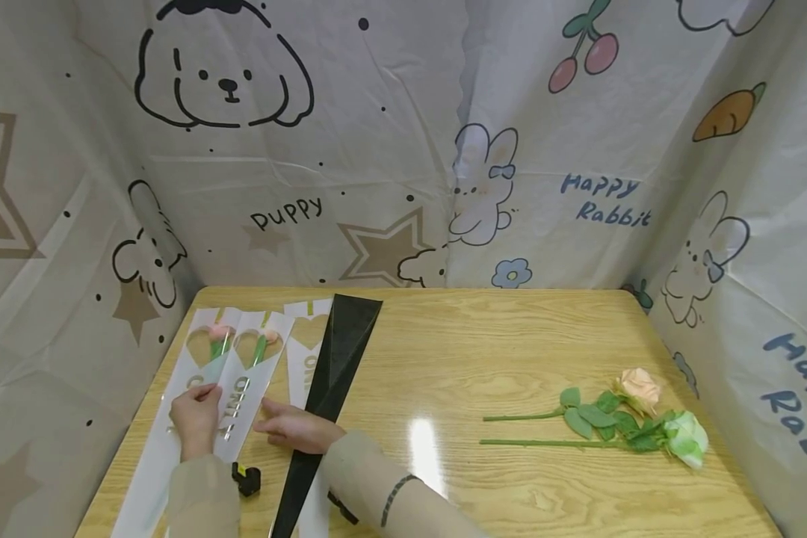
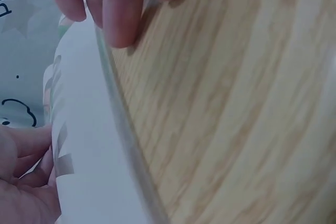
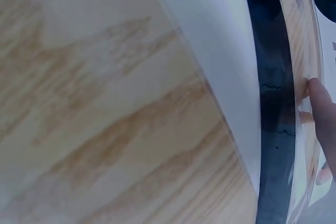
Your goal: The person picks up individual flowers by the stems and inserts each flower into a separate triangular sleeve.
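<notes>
Two white flower sleeves with heart-shaped windows and lettering lie side by side at the left in the head view: a left sleeve (image 1: pixel 149 456) and a right sleeve (image 1: pixel 258 385). Through each window shows a pink flower (image 1: pixel 220 332) on green. My left hand (image 1: pixel 195 420) pinches the white sleeve between thumb and fingers near the lettering. Beside the right sleeve's edge is my right hand (image 1: pixel 299 428), its fingers extended and reaching across a black sleeve (image 1: pixel 339 347). At the right edge of the right wrist view, fingers (image 3: pixel 323 121) meet a clear plastic edge.
Another white sleeve (image 1: pixel 299 355) lies partly under the black one. A small black and yellow object (image 1: pixel 246 480) sits between the forearms. To the right on the wooden table (image 1: pixel 417 359) lie a peach rose (image 1: pixel 639 390) and a pale green rose (image 1: pixel 686 439). Printed curtains surround the table.
</notes>
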Available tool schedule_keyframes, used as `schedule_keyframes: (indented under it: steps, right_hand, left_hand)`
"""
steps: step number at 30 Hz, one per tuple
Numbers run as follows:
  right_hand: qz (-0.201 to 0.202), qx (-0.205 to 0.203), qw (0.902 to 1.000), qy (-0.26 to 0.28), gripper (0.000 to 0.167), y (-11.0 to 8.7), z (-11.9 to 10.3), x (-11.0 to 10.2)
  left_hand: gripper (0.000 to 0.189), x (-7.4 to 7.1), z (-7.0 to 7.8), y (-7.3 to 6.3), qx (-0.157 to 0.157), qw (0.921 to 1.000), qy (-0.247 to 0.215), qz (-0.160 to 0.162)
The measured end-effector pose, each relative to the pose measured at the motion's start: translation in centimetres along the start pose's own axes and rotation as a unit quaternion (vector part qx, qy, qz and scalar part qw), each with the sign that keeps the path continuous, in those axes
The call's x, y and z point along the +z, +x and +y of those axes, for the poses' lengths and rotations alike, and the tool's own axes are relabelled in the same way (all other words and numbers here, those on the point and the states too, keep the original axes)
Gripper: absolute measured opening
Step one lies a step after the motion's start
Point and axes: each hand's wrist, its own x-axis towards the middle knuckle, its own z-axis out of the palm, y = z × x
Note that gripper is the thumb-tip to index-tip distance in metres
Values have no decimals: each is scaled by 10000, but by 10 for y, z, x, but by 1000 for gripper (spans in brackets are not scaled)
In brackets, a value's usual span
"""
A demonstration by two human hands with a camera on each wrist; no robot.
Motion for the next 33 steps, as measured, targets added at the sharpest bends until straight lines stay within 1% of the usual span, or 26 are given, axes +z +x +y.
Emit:
schedule_keyframes:
  steps: [2, 4, 5, 6, 7, 8, 9, 10, 11, 12, 13, 14, 15, 16, 17, 18, 19, 20, 21, 23, 24, 26, 29, 31, 33]
  right_hand:
    - [99, -33, 9998, -157, 58, -2, -1, -2]
    - [422, -128, 9976, -532, 57, -5, -3, -3]
    - [632, -205, 9946, -800, 57, -6, -5, -4]
    - [854, -297, 9903, -1052, 55, -8, -6, -5]
    - [1112, -413, 9838, -1341, 53, -10, -7, -5]
    - [1391, -555, 9752, -1628, 50, -12, -8, -6]
    - [1699, -717, 9636, -1935, 47, -14, -9, -7]
    - [1968, -910, 9493, -2277, 44, -16, -9, -7]
    - [2211, -1135, 9328, -2608, 41, -18, -10, -8]
    - [2497, -1350, 9123, -2952, 38, -19, -10, -9]
    - [2805, -1562, 8876, -3303, 36, -20, -10, -11]
    - [3114, -1745, 8592, -3665, 34, -21, -10, -12]
    - [3415, -1930, 8286, -3994, 33, -22, -9, -14]
    - [3691, -2053, 7998, -4266, 32, -22, -8, -17]
    - [3938, -2164, 7754, -4437, 32, -23, -7, -19]
    - [4165, -2249, 7537, -4559, 31, -23, -6, -22]
    - [4357, -2340, 7362, -4620, 31, -23, -4, -25]
    - [4534, -2387, 7232, -4631, 32, -23, -2, -28]
    - [4687, -2435, 7136, -4602, 32, -23, -1, -31]
    - [4930, -2418, 7088, -4428, 34, -24, 2, -37]
    - [5034, -2373, 7098, -4317, 35, -24, 3, -40]
    - [5206, -2205, 7198, -4028, 36, -25, 4, -45]
    - [5428, -1878, 7379, -3545, 38, -26, 5, -50]
    - [5545, -1753, 7471, -3218, 40, -26, 6, -52]
    - [5645, -1675, 7547, -2892, 41, -26, 6, -54]
  left_hand:
    - [24, 0, 1, -1, -70, 9999, 2, -84]
    - [26, -1, 3, -1, -139, 9996, -33, -231]
    - [27, -1, 4, -1, -139, 9995, -8, -281]
    - [28, -2, 5, -2, -127, 9994, 3, -332]
    - [29, -2, 7, -2, -69, 9994, 25, -341]
    - [29, -2, 9, -3, 13, 9995, 64, -316]
    - [29, -2, 12, -4, 104, 9995, 79, -270]
    - [29, -2, 16, -7, 214, 9995, 90, -199]
    - [28, -2, 20, -9, 401, 9991, 103, -67]
    - [27, 0, 24, -12, 607, 9981, 94, 62]
    - [25, 2, 29, -14, 838, 9962, 84, 209]
    - [24, 5, 34, -17, 1057, 9938, 59, 334]
    - [23, 8, 38, -20, 1289, 9907, 18, 444]
    - [22, 12, 43, -23, 1516, 9871, -3, 510]
    - [22, 17, 47, -26, 1736, 9834, 7, 538]
    - [21, 22, 51, -28, 1914, 9801, 16, 525]
    - [21, 27, 55, -31, 2046, 9778, 39, 452]
    - [21, 33, 58, -33, 2166, 9756, 53, 351]
    - [22, 39, 62, -35, 2270, 9736, 60, 233]
    - [23, 50, 66, -38, 2434, 9698, 134, -106]
    - [24, 56, 67, -39, 2462, 9686, 179, -291]
    - [26, 67, 70, -43, 2426, 9669, 288, -733]
    - [28, 82, 73, -49, 2400, 9604, 591, -1287]
    - [30, 92, 74, -53, 2424, 9545, 803, -1539]
    - [32, 100, 73, -56, 2539, 9467, 1026, -1696]
